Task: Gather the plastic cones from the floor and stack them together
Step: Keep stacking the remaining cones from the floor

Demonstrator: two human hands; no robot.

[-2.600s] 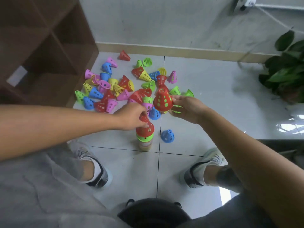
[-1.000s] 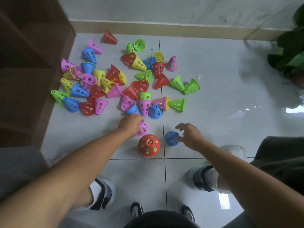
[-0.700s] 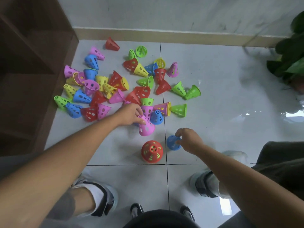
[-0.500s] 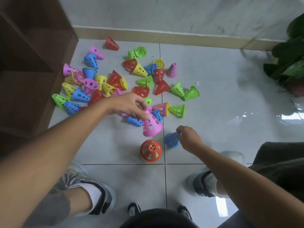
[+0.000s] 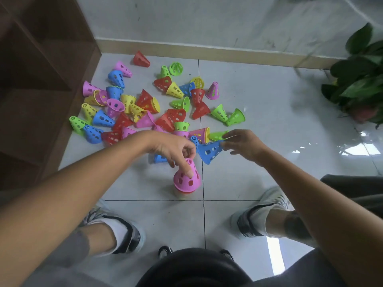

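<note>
A small stack of cones [image 5: 185,188] stands on the white floor tiles in front of me, topped by a pink perforated cone [image 5: 186,179]. My left hand [image 5: 173,149] grips that pink cone near its tip from above. My right hand [image 5: 243,145] pinches a blue cone [image 5: 209,151] by its narrow end, held tilted in the air just right of the stack. Behind both hands lies a scattered pile of several loose cones [image 5: 145,104] in red, yellow, green, blue and pink.
A brown wooden shelf unit [image 5: 41,79] borders the pile on the left. The wall and its skirting board [image 5: 228,52] run along the back. A potted green plant [image 5: 360,79] stands at the right. My two shoes [image 5: 259,216] flank the stack.
My left hand carried the pink cone from the pile and set it over the red top of the stack. My right hand lifted the blue cone off the floor.
</note>
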